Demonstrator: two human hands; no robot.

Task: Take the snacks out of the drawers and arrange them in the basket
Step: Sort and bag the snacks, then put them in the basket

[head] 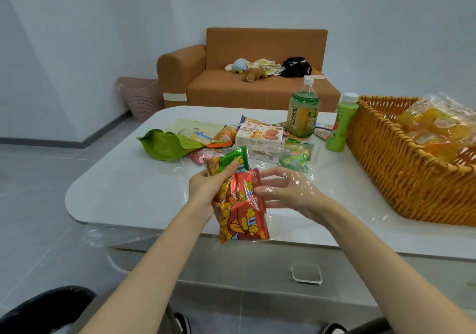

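Red and orange snack packs [239, 212], with a green one on top, sit bundled in clear film [260, 164]. You hold them in the air to the left of the basket [401, 168], nearer you than its front corner. Your left hand [208, 186] is curled round the upper part of the bundle, thumb on the green pack. Your right hand [291, 192] is mostly open, fingers nearly straight, its tips touching the bundle's edge with film draped over it. Whether it pinches the film is not clear. The step looks like freeing the packs from the wrap, or carrying them over as one bundle. Keep the left grip firm and peel the film with the right rather than tugging, since slick film lets packs slide out below. Then lay them flat in the basket beside the yellow bag [435, 124] already inside. Left of the basket stand a green bottle [341, 124], just beside its wall, and a tea bottle [303, 112]. Further left lie a biscuit box [260, 134], small sachets and a green pouch [164, 145], all on the glossy white table [128, 186]. Below the basket's near side a drawer handle [306, 273] shows. Well beyond the basket are a brown sofa [257, 86] with soft toys, a pink bin [141, 96], white walls and a grey tiled floor.
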